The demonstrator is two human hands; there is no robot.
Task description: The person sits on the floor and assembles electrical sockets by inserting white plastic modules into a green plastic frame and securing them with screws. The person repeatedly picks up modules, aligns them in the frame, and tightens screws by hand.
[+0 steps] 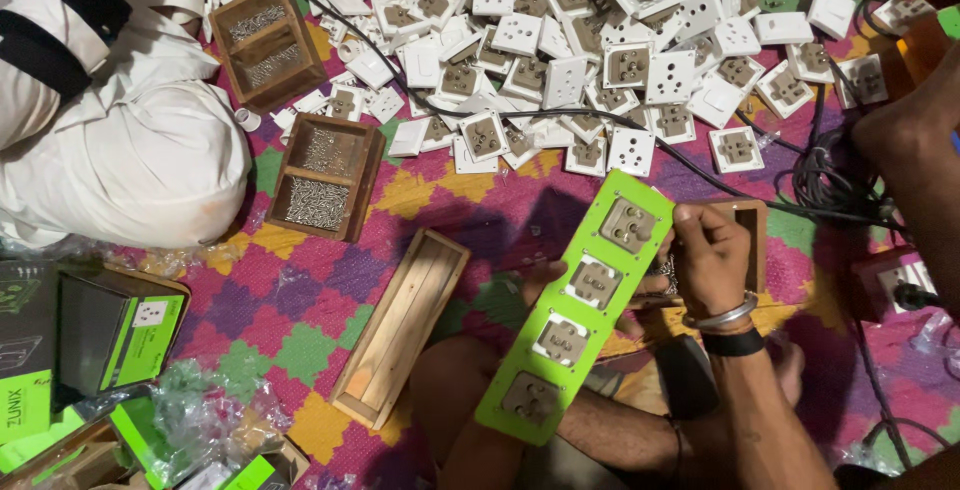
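A long green plate (612, 253) with four square sockets set in it, backs facing up, lies slanted over my lap. My left hand (543, 272) holds it from beneath; only the fingertips show at its left edge. My right hand (710, 255), with a metal bangle and a black band on the wrist, is closed at the plate's upper right edge by the top socket (628, 225). Something small and shiny shows under its fingers; I cannot tell what it is. A small wooden box (752, 212) sits just behind this hand.
A big heap of white sockets (600, 50) covers the far mat. Two wooden trays of screws (320, 175) (265, 45) and an empty wooden tray (400, 325) lie on the left. A person in white (130, 140) sits at the left. Black cables (830, 180) and another person's arm (915, 140) are on the right.
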